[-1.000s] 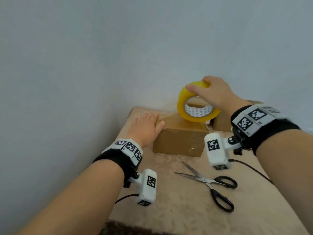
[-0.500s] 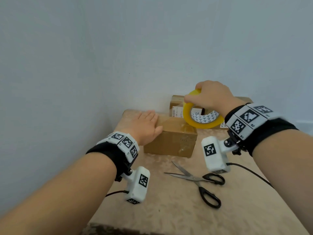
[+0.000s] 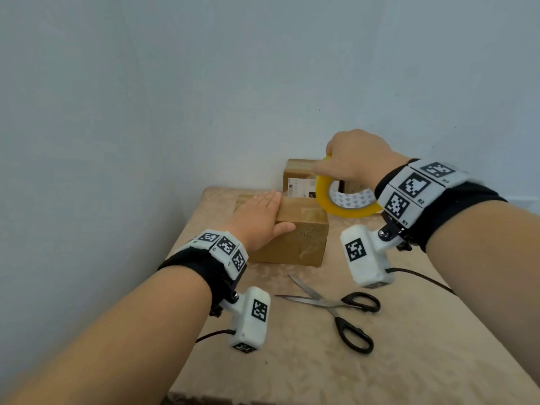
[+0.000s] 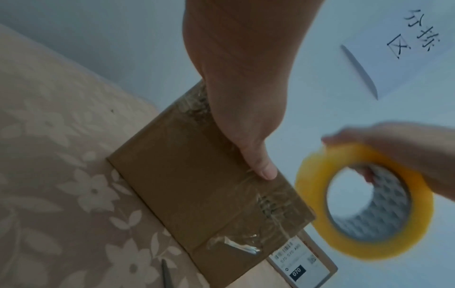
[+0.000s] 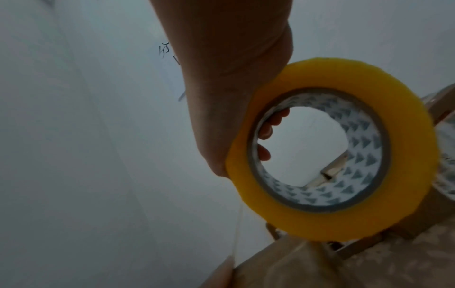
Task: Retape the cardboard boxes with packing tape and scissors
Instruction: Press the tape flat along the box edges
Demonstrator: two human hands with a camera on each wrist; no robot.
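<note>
My left hand (image 3: 257,220) lies flat with straight fingers on the near cardboard box (image 3: 295,241), as it did 1 second ago, thumb against the front face, pinning the box to the patterned tablecloth (image 3: 321,361). The scissors (image 3: 342,311) lie open just in front of it, untouched. To the right, my right hand (image 3: 353,159) grips the yellow tape roll (image 3: 344,206), fingers curled through its core. In the last second it has pulled the roll up and rightward off the box top, toward the 2nd box (image 3: 301,173) behind. A thin strand (image 5: 236,230) trails down, so I judge tape is paying out along the seam.
</note>
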